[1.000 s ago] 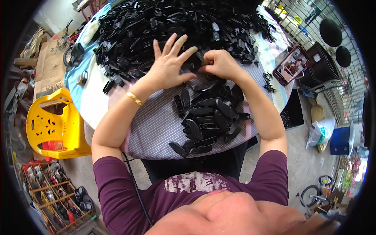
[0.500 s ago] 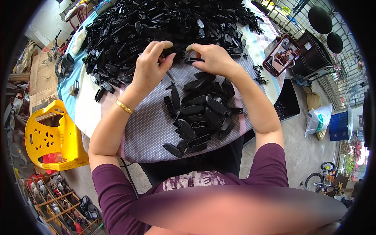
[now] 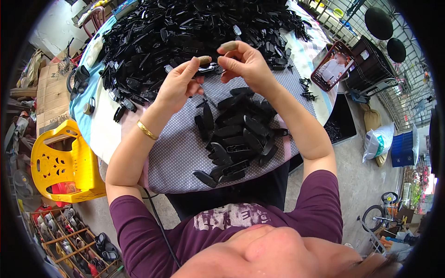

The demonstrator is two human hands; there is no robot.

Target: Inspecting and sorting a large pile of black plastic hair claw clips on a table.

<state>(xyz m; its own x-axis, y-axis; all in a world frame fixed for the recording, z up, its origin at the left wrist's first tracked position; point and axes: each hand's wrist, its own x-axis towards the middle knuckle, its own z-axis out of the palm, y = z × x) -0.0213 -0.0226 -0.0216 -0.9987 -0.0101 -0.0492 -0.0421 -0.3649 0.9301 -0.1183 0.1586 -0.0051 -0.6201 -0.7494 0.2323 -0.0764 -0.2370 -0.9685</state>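
Head cam view: left hand and right hand both pinch one small black plastic part between their fingertips, raised over the dotted cloth (big black parts heap just behind, smaller pile below).

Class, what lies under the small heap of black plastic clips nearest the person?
A grey dotted cloth spreads under the small heap of black plastic clips. Whatever lies beneath that cloth is covered and cannot be seen.

Informal home workshop: table heaped with black plastic parts, concrete yard, shoe rack.
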